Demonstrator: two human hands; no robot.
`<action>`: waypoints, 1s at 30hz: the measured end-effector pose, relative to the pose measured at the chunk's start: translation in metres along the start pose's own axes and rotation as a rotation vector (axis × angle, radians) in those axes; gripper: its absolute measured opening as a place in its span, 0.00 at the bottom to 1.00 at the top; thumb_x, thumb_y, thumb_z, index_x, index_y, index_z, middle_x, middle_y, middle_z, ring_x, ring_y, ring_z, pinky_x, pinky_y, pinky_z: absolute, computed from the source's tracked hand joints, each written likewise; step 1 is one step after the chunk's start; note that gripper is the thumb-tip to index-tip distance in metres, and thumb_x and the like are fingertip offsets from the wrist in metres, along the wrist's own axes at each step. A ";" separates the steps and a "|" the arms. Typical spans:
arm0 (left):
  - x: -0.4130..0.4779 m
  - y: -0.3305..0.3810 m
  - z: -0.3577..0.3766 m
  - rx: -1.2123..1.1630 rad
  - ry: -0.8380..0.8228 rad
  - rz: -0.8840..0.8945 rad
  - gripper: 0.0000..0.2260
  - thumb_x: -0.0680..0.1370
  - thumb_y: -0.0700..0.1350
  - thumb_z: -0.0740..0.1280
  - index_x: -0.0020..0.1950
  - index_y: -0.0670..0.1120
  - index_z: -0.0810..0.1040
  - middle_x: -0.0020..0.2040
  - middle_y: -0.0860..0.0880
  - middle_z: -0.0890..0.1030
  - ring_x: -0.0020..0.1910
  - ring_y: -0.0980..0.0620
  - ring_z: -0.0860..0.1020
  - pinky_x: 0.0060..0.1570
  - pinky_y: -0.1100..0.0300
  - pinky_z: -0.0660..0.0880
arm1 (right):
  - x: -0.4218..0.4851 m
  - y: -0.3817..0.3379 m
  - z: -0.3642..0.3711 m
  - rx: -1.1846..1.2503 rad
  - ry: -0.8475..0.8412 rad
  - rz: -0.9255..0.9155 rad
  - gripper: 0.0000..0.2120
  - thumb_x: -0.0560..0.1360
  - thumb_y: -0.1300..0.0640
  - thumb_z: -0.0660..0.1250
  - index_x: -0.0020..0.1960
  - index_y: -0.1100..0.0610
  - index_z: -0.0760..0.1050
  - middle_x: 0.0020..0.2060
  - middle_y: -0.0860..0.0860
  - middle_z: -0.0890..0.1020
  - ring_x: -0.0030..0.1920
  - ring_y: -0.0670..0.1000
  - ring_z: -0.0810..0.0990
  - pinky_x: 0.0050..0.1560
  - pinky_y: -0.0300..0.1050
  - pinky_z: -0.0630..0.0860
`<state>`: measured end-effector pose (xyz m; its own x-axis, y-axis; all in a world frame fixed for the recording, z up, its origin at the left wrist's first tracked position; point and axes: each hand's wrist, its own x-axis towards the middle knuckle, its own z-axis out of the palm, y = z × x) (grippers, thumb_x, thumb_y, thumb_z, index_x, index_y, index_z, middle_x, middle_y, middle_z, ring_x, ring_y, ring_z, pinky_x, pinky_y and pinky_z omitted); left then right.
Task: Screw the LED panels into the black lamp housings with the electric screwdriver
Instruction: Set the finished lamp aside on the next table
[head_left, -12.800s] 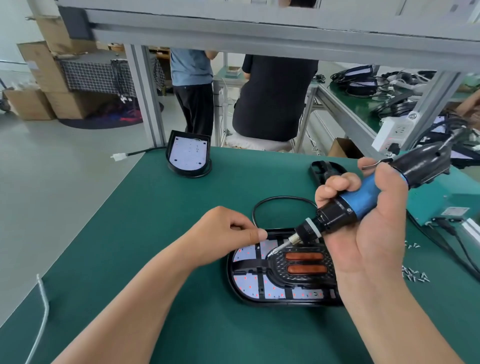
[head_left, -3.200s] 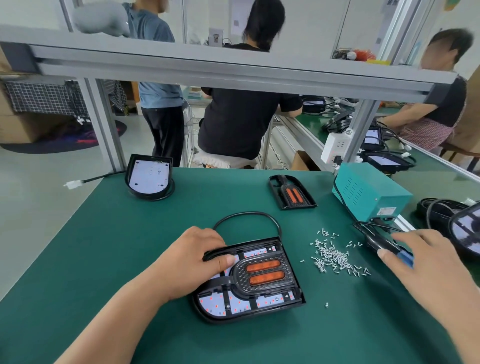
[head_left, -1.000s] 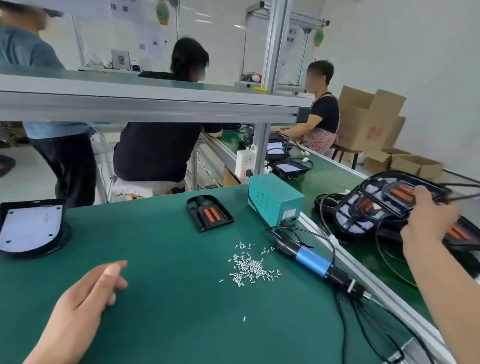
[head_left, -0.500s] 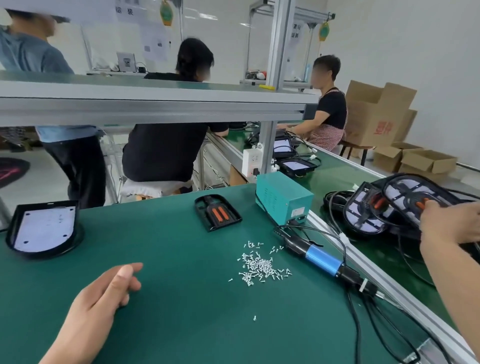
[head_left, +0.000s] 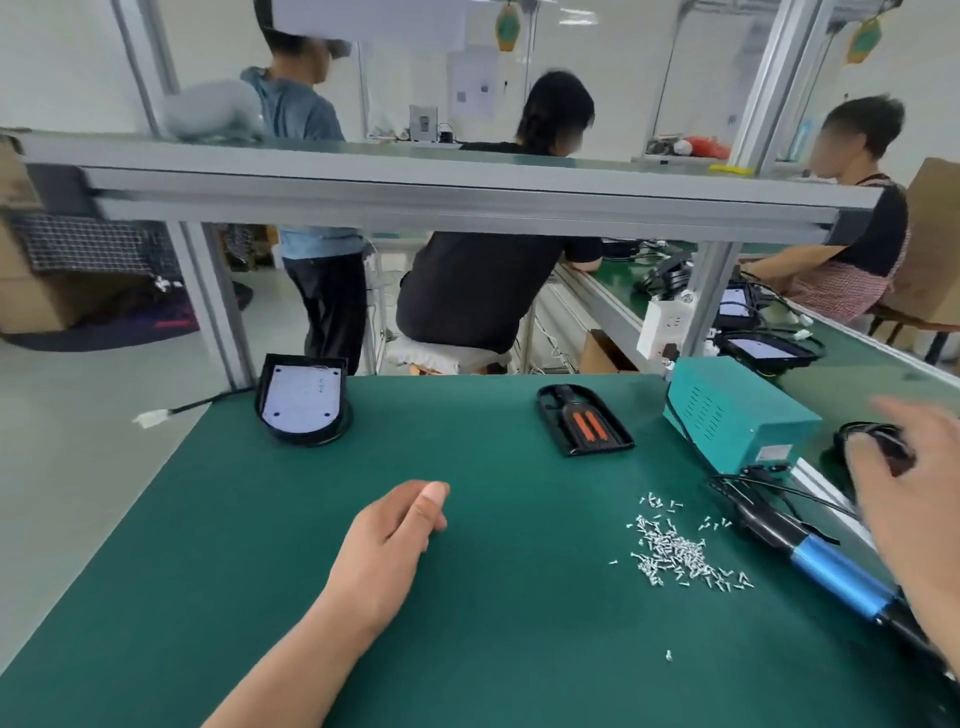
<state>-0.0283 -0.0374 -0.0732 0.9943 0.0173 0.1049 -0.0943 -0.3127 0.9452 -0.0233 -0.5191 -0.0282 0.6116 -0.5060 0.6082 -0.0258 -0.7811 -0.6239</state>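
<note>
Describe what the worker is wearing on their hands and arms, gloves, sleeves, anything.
The left hand and its forearm are bare to the frame's edge: no glove, sleeve, watch or ring. The right hand is blurred but also ungloved, with no sleeve in view.

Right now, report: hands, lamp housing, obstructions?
Left hand empty over mat. Right hand empty, blurred, by the electric screwdriver. Lamp housing at far edge, untouched. Bare mat between.

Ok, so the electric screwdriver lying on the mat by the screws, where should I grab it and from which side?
On the electric screwdriver, grip the blue middle section, coming from above with the right hand, which hovers nearest. It lies flat and diagonal, cord end toward the teal power box, so a hand can wrap across the round barrel; the screws crowd its left side.
</note>
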 end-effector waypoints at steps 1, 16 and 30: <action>0.001 0.000 0.000 -0.010 0.003 -0.003 0.29 0.76 0.74 0.57 0.52 0.52 0.82 0.39 0.48 0.78 0.37 0.57 0.73 0.45 0.54 0.74 | -0.008 -0.024 0.015 0.016 -0.048 -0.063 0.19 0.81 0.51 0.67 0.72 0.43 0.73 0.67 0.47 0.74 0.70 0.57 0.72 0.70 0.58 0.71; 0.013 -0.002 -0.003 -0.336 0.404 -0.075 0.10 0.83 0.54 0.61 0.51 0.64 0.82 0.44 0.61 0.82 0.39 0.61 0.76 0.45 0.58 0.74 | -0.133 -0.260 0.229 0.175 -0.916 -0.670 0.22 0.85 0.51 0.63 0.78 0.54 0.71 0.76 0.48 0.74 0.74 0.47 0.72 0.72 0.45 0.70; 0.032 -0.009 -0.030 -0.454 0.706 -0.179 0.18 0.84 0.48 0.62 0.74 0.53 0.72 0.62 0.61 0.76 0.63 0.53 0.79 0.67 0.49 0.75 | -0.158 -0.329 0.291 -0.029 -0.889 -0.953 0.11 0.86 0.55 0.60 0.62 0.60 0.76 0.58 0.56 0.77 0.54 0.59 0.73 0.57 0.57 0.75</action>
<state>0.0032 -0.0056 -0.0693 0.7466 0.6645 -0.0317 -0.0996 0.1588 0.9823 0.1185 -0.0763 -0.0618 0.7091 0.6536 0.2646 0.6958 -0.7095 -0.1122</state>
